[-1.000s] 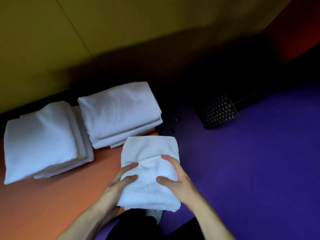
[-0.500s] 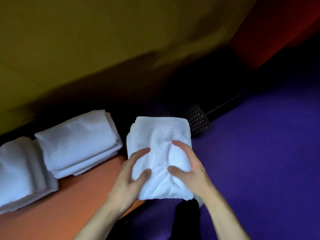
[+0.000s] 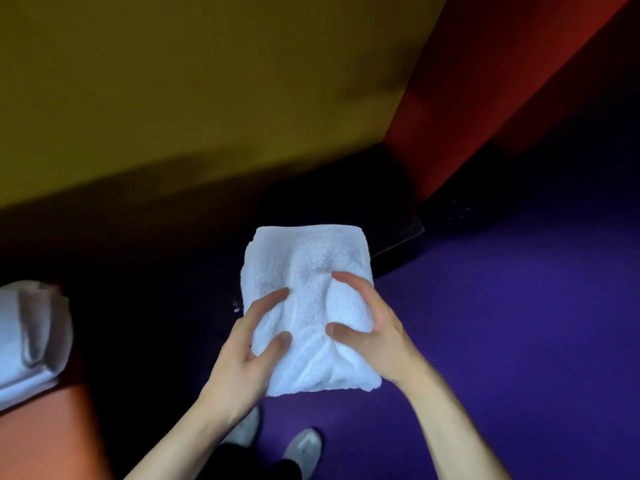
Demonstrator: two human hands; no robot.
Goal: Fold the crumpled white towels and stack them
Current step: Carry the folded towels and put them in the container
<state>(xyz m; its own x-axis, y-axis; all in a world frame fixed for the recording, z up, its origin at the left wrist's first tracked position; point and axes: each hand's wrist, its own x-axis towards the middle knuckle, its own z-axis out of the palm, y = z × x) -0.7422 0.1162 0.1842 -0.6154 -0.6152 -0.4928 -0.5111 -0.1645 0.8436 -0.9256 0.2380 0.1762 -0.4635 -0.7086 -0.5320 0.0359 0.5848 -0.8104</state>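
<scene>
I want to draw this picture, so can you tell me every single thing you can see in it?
Folded towel: one, white, held in the air in the middle, over the floor.
Towel stack: one, white, at the left edge on the orange surface; blurred, so I cannot count the towels in it.
Orange surface: one, bottom left.
Floor: purple, right and bottom.
Wall: yellowish, across the top.
Red panel: one, top right.
Dark object: one, blackish, behind the towel; too dim to name.
Shoes: two, grey, bottom centre.
Left hand: gripping the towel's left side.
Right hand: gripping its right side.
</scene>
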